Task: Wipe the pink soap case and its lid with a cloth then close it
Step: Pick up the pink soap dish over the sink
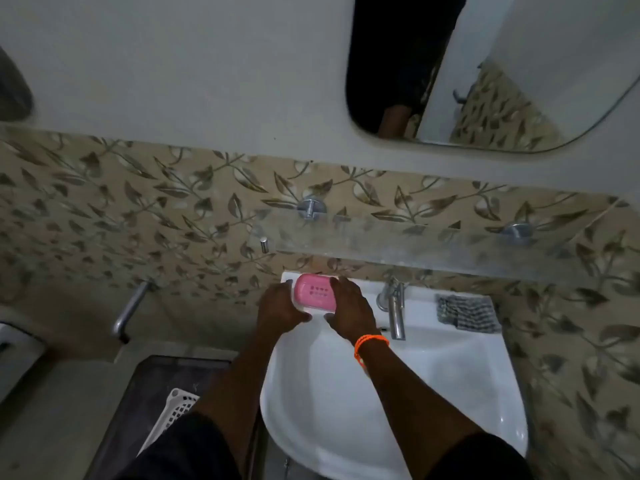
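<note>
The pink soap case (314, 293) sits on the back left corner of the white sink (398, 393), with its lid on top. My left hand (278, 310) grips its left end and my right hand (349, 308) grips its right end, thumbs along the near edge. A grey checked cloth (465, 312) lies folded on the sink's back right corner, away from both hands.
A steel tap (394, 306) stands between the case and the cloth. A glass shelf (415, 251) juts out above the sink, under a mirror (485, 64). A dark bin with a white basket (173, 410) stands to the left on the floor. A steel pipe (130, 310) sticks out of the wall.
</note>
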